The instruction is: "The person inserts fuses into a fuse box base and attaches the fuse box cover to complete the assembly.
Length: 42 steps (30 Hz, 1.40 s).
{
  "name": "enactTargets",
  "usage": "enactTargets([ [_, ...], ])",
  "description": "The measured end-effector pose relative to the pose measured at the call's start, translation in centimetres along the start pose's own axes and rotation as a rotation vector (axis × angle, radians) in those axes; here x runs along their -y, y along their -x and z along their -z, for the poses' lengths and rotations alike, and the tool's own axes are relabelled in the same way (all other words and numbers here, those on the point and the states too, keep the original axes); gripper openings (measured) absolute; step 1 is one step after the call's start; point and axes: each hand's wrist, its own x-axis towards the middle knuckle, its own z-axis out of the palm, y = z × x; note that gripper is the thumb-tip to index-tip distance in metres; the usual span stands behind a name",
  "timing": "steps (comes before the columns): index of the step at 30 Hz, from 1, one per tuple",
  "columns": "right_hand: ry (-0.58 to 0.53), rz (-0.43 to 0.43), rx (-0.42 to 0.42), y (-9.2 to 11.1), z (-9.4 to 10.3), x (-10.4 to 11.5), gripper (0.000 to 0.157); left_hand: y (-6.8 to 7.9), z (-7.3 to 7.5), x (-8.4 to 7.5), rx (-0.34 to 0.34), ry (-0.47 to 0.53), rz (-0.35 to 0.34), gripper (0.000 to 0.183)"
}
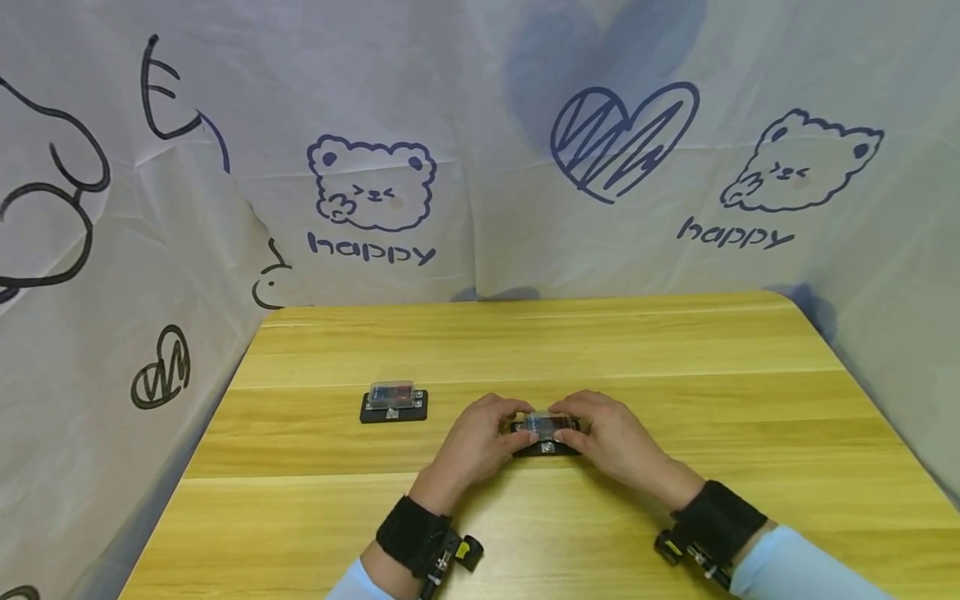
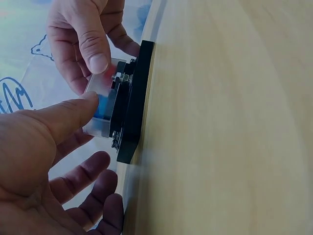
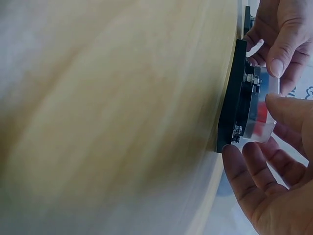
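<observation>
On the wooden table lies a fuse box with a black base (image 1: pixel 547 449) and metal screw terminals. Its clear cover (image 1: pixel 546 424) sits over blue and red fuses, which show through the cover in both wrist views. My left hand (image 1: pixel 480 439) pinches the left end of this cover between thumb and index finger. At the right end, my right hand (image 1: pixel 617 436) holds it the same way. In the left wrist view both thumbs press the cover's near side (image 2: pixel 100 125). The base rests flat on the table.
A second fuse box (image 1: pixel 393 402) of the same kind, also under a clear cover, lies to the left on the wooden table (image 1: pixel 300 517). White cloth (image 1: pixel 495 208) with drawings hangs behind the table and along both sides.
</observation>
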Motion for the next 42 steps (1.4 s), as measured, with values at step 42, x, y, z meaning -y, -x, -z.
enactTargets([
  [42,0.0,-0.156,0.067,-2.6,0.7,-0.6,0.042,-3.1,2.7,3.7,0.045,-0.236,0.141,0.053],
])
